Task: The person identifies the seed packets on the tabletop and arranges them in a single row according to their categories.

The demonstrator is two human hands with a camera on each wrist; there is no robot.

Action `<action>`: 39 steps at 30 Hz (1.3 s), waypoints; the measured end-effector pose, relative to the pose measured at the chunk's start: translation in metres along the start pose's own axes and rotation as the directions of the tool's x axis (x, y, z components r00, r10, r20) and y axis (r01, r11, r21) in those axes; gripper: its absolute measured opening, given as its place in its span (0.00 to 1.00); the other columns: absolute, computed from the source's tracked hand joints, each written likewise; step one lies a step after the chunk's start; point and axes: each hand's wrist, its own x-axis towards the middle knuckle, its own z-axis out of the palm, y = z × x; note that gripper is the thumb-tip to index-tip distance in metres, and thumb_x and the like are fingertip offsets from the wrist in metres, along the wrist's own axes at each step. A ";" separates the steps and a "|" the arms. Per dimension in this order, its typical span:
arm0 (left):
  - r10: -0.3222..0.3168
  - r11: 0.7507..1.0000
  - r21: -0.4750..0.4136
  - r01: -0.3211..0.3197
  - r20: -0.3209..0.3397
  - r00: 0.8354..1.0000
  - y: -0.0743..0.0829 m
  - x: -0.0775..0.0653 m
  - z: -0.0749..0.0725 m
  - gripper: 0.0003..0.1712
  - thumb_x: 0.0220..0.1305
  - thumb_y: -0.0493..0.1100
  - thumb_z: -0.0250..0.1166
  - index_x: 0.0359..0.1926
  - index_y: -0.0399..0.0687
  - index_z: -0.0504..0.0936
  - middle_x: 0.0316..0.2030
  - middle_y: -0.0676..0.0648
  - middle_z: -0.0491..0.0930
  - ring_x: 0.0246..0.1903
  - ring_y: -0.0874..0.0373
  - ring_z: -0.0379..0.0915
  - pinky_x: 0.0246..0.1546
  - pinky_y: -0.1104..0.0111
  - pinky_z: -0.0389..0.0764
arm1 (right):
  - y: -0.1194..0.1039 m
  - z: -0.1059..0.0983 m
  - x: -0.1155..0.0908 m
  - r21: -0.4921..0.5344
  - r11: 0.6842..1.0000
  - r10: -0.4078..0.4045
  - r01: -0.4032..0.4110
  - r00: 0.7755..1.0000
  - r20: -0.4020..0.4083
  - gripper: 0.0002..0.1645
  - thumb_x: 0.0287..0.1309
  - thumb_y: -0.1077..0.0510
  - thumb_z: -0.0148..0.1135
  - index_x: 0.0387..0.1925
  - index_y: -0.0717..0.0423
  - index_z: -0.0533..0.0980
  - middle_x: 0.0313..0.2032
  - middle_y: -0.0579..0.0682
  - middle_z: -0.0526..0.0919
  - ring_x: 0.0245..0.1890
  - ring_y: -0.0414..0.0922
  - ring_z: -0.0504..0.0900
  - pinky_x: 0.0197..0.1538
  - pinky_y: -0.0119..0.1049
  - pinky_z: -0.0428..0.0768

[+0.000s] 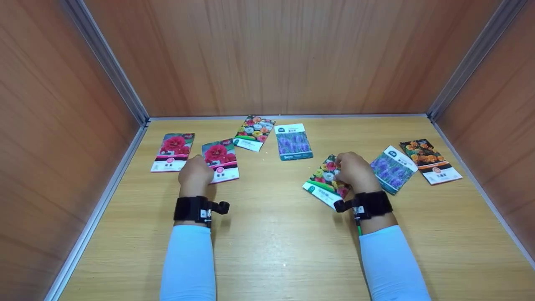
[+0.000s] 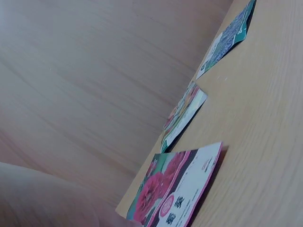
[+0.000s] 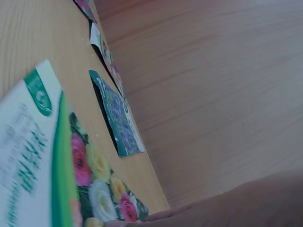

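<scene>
My left hand [image 1: 195, 172] is at the left edge of a seed packet with pink flowers [image 1: 221, 156], pinching that edge; its fingertips are mostly hidden. In the left wrist view the thumb side of the hand overlaps the packet's corner. A matching pink-flower packet [image 1: 171, 152] lies just left of this hand. With its fingers at the right side, my right hand [image 1: 356, 171] pinches a seed packet of mixed colourful flowers [image 1: 324, 177], which sits at a slant. That packet's white and green end [image 3: 33, 156] fills much of the right wrist view.
Near the back wall lie another mixed-flower packet [image 1: 253, 131] and a lavender packet [image 1: 294, 142]. A second lavender packet [image 1: 393, 169] lies right of my right hand, its corner by an orange-flower packet [image 1: 430, 161]. Wooden walls [image 1: 267, 58] enclose the table [image 1: 267, 251] behind and on both sides.
</scene>
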 end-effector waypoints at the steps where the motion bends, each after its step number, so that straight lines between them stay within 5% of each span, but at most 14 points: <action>1: 0.019 1.000 0.006 -0.019 -0.001 1.000 0.003 0.000 0.002 0.30 0.81 0.43 0.62 0.76 0.31 0.76 0.72 0.28 0.78 0.71 0.33 0.78 0.71 0.39 0.83 | 0.001 0.001 0.001 -0.008 1.000 0.003 -0.003 1.000 -0.011 0.28 0.72 0.63 0.75 0.70 0.65 0.81 0.64 0.66 0.86 0.55 0.59 0.85 0.60 0.57 0.87; 6: 0.125 0.991 0.032 -0.126 0.052 0.991 0.019 -0.002 0.015 0.36 0.82 0.49 0.67 0.82 0.37 0.74 0.81 0.27 0.67 0.79 0.29 0.64 0.79 0.32 0.72 | -0.002 0.005 0.008 0.007 0.997 0.071 -0.071 0.997 -0.006 0.28 0.81 0.64 0.62 0.77 0.59 0.77 0.68 0.65 0.82 0.52 0.59 0.83 0.54 0.54 0.86; 10: 0.138 0.987 0.067 -0.144 0.089 0.986 0.027 -0.004 0.022 0.35 0.82 0.49 0.68 0.81 0.37 0.75 0.80 0.28 0.66 0.78 0.32 0.64 0.79 0.29 0.70 | -0.014 0.012 0.006 -0.042 0.999 -0.026 0.024 0.999 -0.035 0.31 0.80 0.49 0.71 0.75 0.58 0.80 0.68 0.65 0.82 0.59 0.59 0.81 0.66 0.60 0.84; 13: 0.128 0.988 0.077 -0.135 0.087 0.988 0.028 -0.004 0.023 0.34 0.82 0.49 0.70 0.78 0.34 0.77 0.78 0.28 0.67 0.73 0.34 0.67 0.78 0.33 0.74 | -0.022 0.016 0.003 -0.060 0.993 -0.099 0.099 0.995 -0.006 0.37 0.73 0.45 0.78 0.74 0.59 0.81 0.67 0.64 0.83 0.60 0.59 0.81 0.66 0.61 0.85; 16: 0.116 0.989 0.077 -0.123 0.086 0.989 0.026 -0.003 0.022 0.35 0.82 0.48 0.70 0.78 0.31 0.77 0.80 0.26 0.65 0.73 0.34 0.67 0.78 0.37 0.76 | -0.026 0.020 0.004 -0.075 0.989 -0.124 0.127 0.991 0.044 0.39 0.73 0.48 0.79 0.77 0.60 0.78 0.66 0.62 0.85 0.60 0.57 0.83 0.66 0.59 0.85; 19: 0.112 0.989 0.088 -0.120 0.092 0.989 0.024 -0.002 0.021 0.35 0.83 0.48 0.69 0.77 0.27 0.76 0.83 0.24 0.61 0.77 0.33 0.65 0.82 0.38 0.72 | -0.024 0.022 0.012 -0.083 0.989 -0.118 0.123 0.991 0.063 0.40 0.76 0.50 0.76 0.81 0.58 0.74 0.73 0.62 0.82 0.71 0.59 0.82 0.76 0.61 0.80; 23: 0.110 0.988 0.097 -0.120 0.098 0.989 0.023 0.000 0.022 0.34 0.83 0.47 0.68 0.77 0.26 0.76 0.84 0.23 0.60 0.79 0.32 0.64 0.83 0.37 0.71 | -0.020 0.022 0.021 -0.072 0.993 -0.093 0.098 0.993 0.078 0.37 0.82 0.55 0.68 0.85 0.55 0.70 0.88 0.63 0.65 0.88 0.65 0.64 0.88 0.65 0.65; 26: 0.133 0.984 0.108 -0.143 0.094 0.987 0.023 0.001 0.022 0.31 0.83 0.47 0.68 0.74 0.27 0.79 0.80 0.23 0.65 0.76 0.31 0.67 0.79 0.38 0.76 | -0.018 0.020 0.024 -0.046 0.998 -0.048 0.053 0.995 0.092 0.33 0.85 0.61 0.61 0.85 0.53 0.71 0.89 0.61 0.62 0.88 0.63 0.64 0.88 0.66 0.64; 29: 0.156 0.979 0.116 -0.166 0.092 0.983 0.022 0.002 0.021 0.27 0.83 0.45 0.68 0.70 0.27 0.83 0.75 0.23 0.69 0.73 0.32 0.69 0.77 0.39 0.78 | -0.018 0.015 0.024 -0.022 1.000 0.018 -0.015 0.992 0.122 0.34 0.85 0.66 0.55 0.85 0.49 0.71 0.85 0.59 0.71 0.78 0.59 0.74 0.82 0.66 0.73; 33: 0.159 0.979 0.113 -0.168 0.088 0.983 0.023 0.003 0.022 0.25 0.82 0.43 0.68 0.69 0.28 0.83 0.75 0.23 0.71 0.74 0.31 0.69 0.80 0.39 0.75 | -0.020 0.010 0.026 -0.042 0.996 0.089 -0.083 0.984 0.154 0.40 0.80 0.74 0.52 0.86 0.48 0.70 0.80 0.59 0.75 0.67 0.59 0.76 0.77 0.64 0.78; 39: 0.149 0.980 0.121 -0.158 0.078 0.986 0.027 0.002 0.025 0.24 0.81 0.42 0.70 0.69 0.30 0.84 0.75 0.24 0.72 0.74 0.30 0.71 0.79 0.39 0.76 | -0.040 0.020 0.030 -0.053 0.998 -0.021 0.023 0.999 0.041 0.31 0.86 0.62 0.56 0.84 0.55 0.71 0.87 0.58 0.68 0.86 0.62 0.68 0.88 0.65 0.65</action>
